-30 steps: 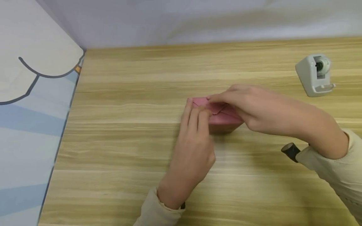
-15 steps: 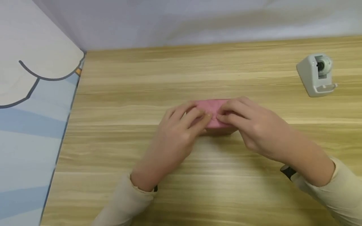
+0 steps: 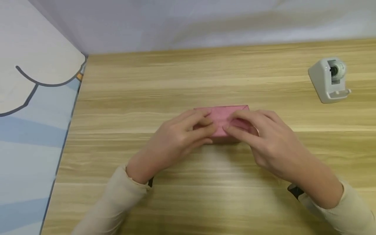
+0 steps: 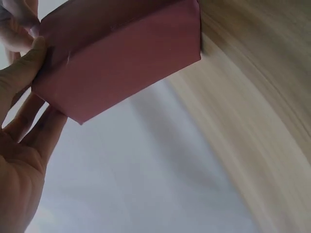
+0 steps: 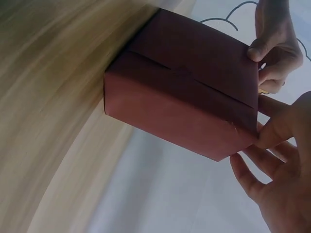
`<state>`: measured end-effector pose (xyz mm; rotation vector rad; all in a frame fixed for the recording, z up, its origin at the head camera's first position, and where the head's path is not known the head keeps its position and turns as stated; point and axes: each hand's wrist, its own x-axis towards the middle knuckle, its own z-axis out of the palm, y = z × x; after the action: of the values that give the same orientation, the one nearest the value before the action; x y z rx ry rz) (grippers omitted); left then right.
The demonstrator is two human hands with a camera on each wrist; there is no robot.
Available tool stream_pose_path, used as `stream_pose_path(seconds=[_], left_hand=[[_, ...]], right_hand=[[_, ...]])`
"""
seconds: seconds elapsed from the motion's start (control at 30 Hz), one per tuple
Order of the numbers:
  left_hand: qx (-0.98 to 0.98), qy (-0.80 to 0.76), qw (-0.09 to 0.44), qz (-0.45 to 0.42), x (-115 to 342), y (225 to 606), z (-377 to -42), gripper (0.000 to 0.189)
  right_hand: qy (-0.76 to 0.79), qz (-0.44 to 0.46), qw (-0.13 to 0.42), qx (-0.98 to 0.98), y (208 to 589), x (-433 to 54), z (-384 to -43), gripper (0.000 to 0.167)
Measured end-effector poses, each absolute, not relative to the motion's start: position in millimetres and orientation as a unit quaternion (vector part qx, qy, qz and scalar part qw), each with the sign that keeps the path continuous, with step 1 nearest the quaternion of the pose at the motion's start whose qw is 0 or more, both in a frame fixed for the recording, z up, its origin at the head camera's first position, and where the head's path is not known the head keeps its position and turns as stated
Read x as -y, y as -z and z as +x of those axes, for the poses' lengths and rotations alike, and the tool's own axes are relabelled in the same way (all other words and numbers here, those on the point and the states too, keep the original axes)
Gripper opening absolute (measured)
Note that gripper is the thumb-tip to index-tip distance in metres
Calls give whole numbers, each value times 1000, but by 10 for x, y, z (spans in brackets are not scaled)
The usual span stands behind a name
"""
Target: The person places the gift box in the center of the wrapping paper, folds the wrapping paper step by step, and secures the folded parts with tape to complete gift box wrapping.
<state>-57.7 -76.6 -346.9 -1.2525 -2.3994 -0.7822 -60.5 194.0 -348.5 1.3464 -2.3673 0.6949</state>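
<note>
A pink paper-wrapped box [image 3: 221,112] stands on the wooden table in the middle of the head view, with both hands at its top. My left hand [image 3: 179,137] holds the left end, thumb on the near side of the top. In the left wrist view its fingers [image 4: 48,131] reach round an upper edge of the box [image 4: 126,63]. My right hand [image 3: 273,140] holds the right end, thumb and forefinger bent over the top face. The right wrist view shows a side seam in the wrapping [image 5: 189,77] and the right hand [image 5: 291,160] at one upper corner.
A light grey tape dispenser [image 3: 326,81] with a roll sits at the far right. Behind the table [image 3: 132,81] rises a pale wall [image 3: 164,26]. A printed white-and-blue panel [image 3: 32,137] borders the left edge. A dark band [image 3: 295,191] shows at the right cuff.
My left hand has swung out to the left and lies flatter across the box's end. The right hand has come nearer and lower, off the far edge, uncovering the far right corner.
</note>
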Motion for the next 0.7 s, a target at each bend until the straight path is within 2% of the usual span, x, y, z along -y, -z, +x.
stream_pose_path(seconds=[0.17,0.33,0.7], left_hand=[[818,334,133,-449,829,3477,-639,27],[836,292,131,-447,788,3491,-628,38],[856,210,143,-451,707,3461,-569,28]], right_hand=[[-241,473,173,829,3468,-1945,-572,38],[-236,469,177,833,3489,-1960,-543,38],[-223,435,188,852,3570,-2000,-482,41]])
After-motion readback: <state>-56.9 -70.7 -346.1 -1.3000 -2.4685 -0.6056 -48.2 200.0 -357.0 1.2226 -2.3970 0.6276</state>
